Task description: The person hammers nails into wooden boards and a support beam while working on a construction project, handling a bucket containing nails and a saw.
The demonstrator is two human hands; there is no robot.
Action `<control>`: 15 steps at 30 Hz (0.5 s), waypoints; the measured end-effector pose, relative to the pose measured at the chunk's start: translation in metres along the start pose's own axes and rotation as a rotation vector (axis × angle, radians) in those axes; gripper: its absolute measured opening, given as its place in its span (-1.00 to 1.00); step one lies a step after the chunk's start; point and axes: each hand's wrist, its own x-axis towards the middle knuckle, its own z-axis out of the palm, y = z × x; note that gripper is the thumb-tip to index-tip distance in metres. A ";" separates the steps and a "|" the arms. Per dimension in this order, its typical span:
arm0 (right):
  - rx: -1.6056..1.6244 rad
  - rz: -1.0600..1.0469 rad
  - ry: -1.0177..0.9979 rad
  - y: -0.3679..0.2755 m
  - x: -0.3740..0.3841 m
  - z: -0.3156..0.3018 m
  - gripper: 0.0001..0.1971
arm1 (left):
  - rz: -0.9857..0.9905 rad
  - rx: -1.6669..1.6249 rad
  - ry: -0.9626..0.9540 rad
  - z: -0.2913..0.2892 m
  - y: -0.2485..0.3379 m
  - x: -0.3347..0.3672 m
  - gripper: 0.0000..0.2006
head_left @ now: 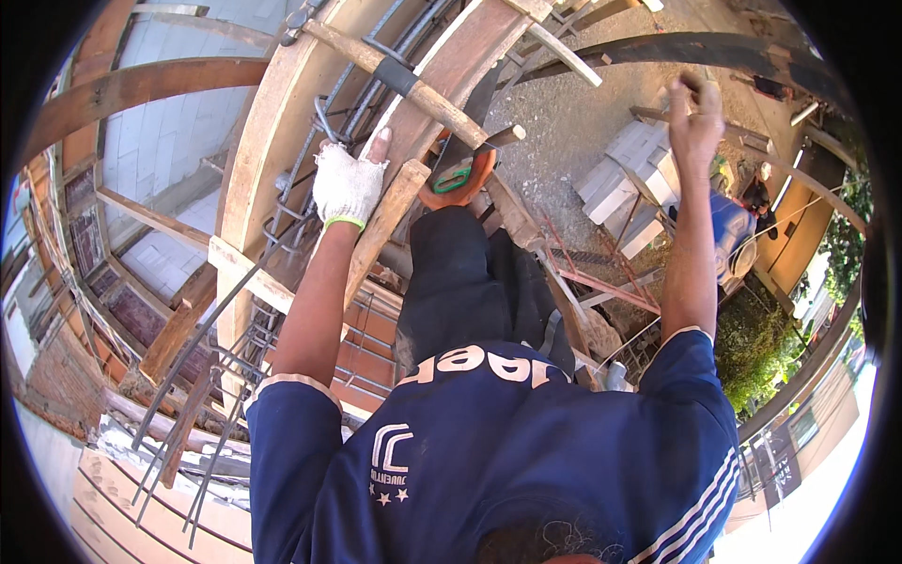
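Pale timber formwork (252,193) encloses hooked steel bars (319,115). Your left hand (349,183), in a coarse white knit glove, rests at the edge of the reddish plank (406,122), apparently for steadiness; whether its fingers grip cannot be told. The smooth, wooden-handled hammer (396,78) lies across the boards, which seem to carry it. Right of rectangular pale blocks (625,150), your bare right hand (695,122) is raised, fingers bent but blurred, grip unverifiable
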 end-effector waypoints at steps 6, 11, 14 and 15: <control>0.648 0.982 -1.267 -0.010 -0.252 0.241 -0.59 | 0.019 -0.019 0.012 0.003 -0.005 0.000 0.00; 0.312 0.787 -1.148 0.005 -0.299 0.344 -0.32 | 0.104 -0.025 0.073 0.007 -0.007 0.002 -0.07; 0.583 1.032 -1.036 0.006 -0.319 0.367 -0.11 | 0.074 -0.029 0.055 0.009 -0.009 0.002 -0.07; 0.647 1.053 -1.015 0.005 -0.321 0.375 -0.11 | 0.085 -0.011 0.064 0.010 -0.007 0.002 -0.06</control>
